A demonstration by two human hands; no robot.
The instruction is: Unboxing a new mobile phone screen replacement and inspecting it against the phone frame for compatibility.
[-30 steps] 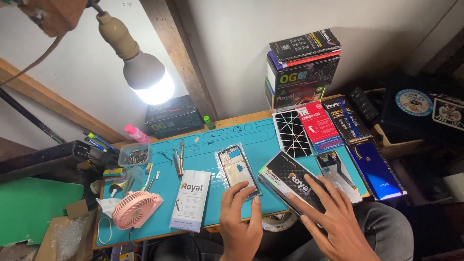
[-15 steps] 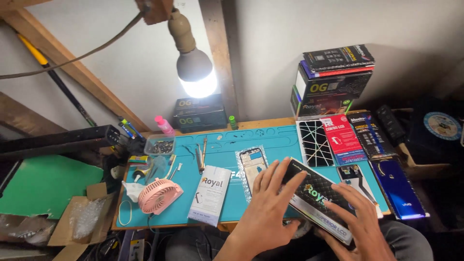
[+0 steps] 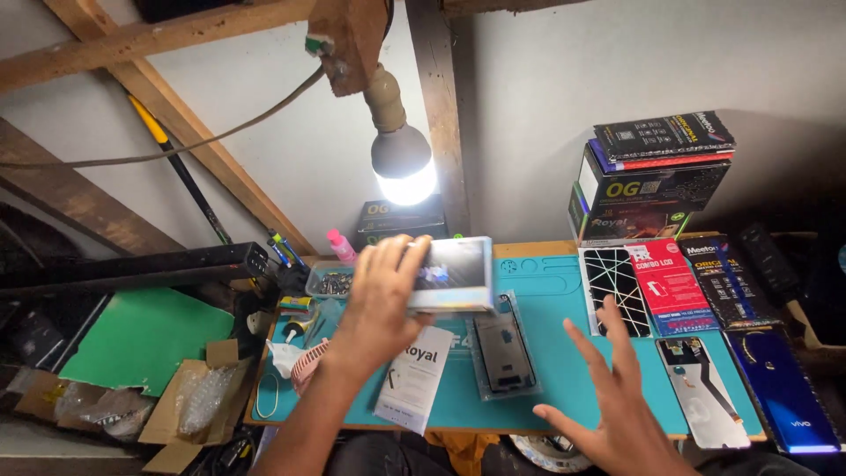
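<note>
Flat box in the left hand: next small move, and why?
Probably bring the empty right hand up to the flat box. The left hand holds it raised above the teal mat by one end only; the other end is unsupported.

Single head-worn view, looking down and forward, close over teal mat (image 3: 564, 370)

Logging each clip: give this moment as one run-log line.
left hand: holds flat box above teal mat | right hand: open, empty, over mat | phone frame: lying on mat | lamp: lit
</note>
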